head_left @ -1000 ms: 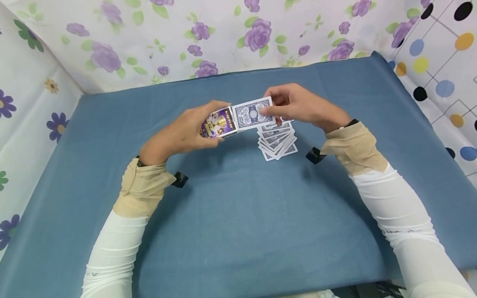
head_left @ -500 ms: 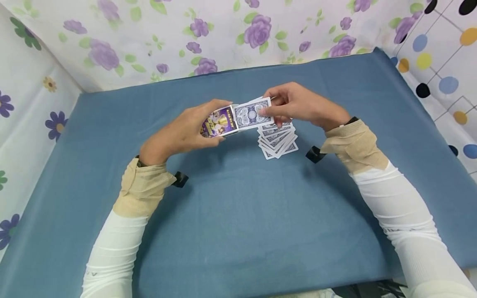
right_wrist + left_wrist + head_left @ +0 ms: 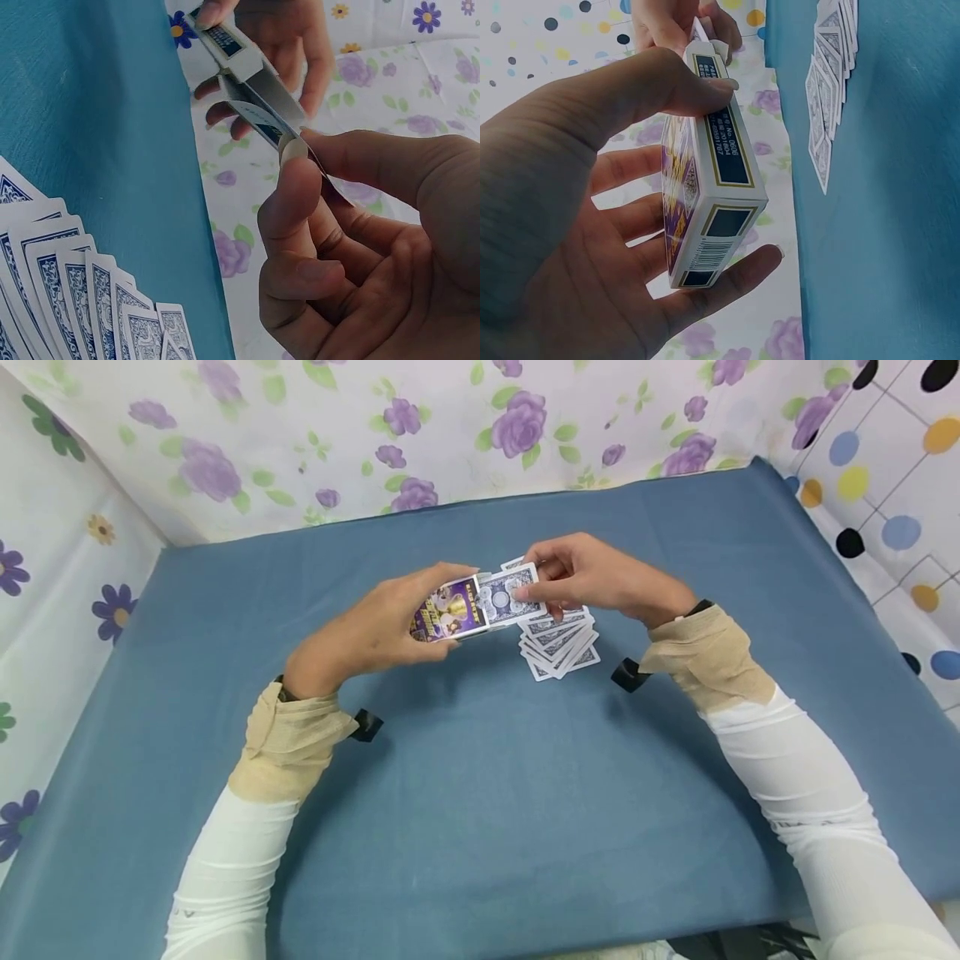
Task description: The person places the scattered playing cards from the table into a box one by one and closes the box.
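A purple card box (image 3: 450, 608) with a gold trophy picture sits in my left hand (image 3: 375, 617), gripped between thumb and fingers above the table. The left wrist view shows the barcode end of the box (image 3: 712, 247) facing me. From the box's open right end sticks a blue-backed playing card (image 3: 501, 600), part of it inside. My right hand (image 3: 592, 572) pinches this card's outer end between thumb and forefinger. In the right wrist view an open flap (image 3: 259, 116) of the box stands beside the card. Whether several cards are pinched together, I cannot tell.
A fanned pile of blue-backed cards (image 3: 558, 647) lies face down on the blue cloth (image 3: 480, 793), just below my right hand. Another card's corner (image 3: 512, 563) shows behind the held card. Flowered sheets (image 3: 315, 452) rise at the back and sides.
The box and left hand have shifted slightly right, and the right hand slightly left. Less of the pinched card now shows outside the box. The pile on the cloth stays put.
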The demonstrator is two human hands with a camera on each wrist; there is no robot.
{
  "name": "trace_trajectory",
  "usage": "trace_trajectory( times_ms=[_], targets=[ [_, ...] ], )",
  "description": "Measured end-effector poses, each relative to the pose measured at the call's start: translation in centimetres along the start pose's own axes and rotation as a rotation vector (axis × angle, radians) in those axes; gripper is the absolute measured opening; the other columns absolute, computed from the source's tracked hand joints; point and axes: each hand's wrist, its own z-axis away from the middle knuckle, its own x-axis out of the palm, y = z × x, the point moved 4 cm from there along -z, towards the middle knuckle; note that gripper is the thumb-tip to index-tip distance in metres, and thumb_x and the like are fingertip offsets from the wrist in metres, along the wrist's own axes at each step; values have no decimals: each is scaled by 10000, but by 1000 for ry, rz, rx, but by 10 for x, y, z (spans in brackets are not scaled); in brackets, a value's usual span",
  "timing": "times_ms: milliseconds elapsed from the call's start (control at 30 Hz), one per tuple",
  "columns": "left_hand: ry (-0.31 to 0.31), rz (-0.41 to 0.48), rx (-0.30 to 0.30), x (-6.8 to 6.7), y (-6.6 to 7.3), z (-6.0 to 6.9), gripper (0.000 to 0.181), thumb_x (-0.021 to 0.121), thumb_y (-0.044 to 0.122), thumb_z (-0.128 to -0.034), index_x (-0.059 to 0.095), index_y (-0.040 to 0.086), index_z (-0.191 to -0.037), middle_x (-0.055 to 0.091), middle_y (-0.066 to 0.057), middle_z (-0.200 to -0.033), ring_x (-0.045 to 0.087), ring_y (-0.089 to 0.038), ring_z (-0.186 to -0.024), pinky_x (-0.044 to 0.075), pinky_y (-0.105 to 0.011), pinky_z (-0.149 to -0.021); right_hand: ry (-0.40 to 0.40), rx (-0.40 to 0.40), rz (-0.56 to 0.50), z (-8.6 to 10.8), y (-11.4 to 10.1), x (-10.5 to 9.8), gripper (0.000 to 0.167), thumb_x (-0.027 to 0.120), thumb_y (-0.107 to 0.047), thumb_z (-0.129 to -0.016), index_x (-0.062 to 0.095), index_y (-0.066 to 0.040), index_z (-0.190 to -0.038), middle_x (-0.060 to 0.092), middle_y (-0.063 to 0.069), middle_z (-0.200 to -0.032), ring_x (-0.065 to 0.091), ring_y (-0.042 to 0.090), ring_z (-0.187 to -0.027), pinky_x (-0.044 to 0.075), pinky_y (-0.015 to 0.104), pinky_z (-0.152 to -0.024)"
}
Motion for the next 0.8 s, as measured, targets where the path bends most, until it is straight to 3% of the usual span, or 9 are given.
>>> trace_trajectory(
  times_ms=[233,467,633,800],
  targets=[
    [-8,-9,-2,1,1,0,777,736,143,-871,368,227,-1549,553,-34,-1213,552,-194,-877,491,-343,-735,6,-16,21,-2,-1,4,247,724,-241,-958,613,-29,-1017,582,120,-675,573,249,-580,493,343,-595],
    [-45,-2,-19,11,-5,-2,768,730,158,-887,355,226,-1555,549,-39,-1223,560,-187,-849,504,-330,-712,37,-2,64,-7,7,21,260,722,-242,-961,566,-34,-955,606,116,-637,606,418,-631,467,333,-531],
    [-44,-1,-26,13,-7,-1,762,727,152,-888,359,215,-1552,554,-40,-1238,572,-185,-858,512,-320,-711,17,45,30,-9,11,26,286,687,-299,-983,582,-70,-1118,653,151,-722,621,452,-685,527,437,-616],
    [-7,6,-25,4,-4,0,765,734,156,-882,365,217,-1549,554,-24,-1228,562,-183,-856,505,-334,-718,9,14,37,-11,3,18,355,658,-317,-1001,568,-122,-1283,679,191,-817,636,479,-736,510,445,-620]
  ],
)
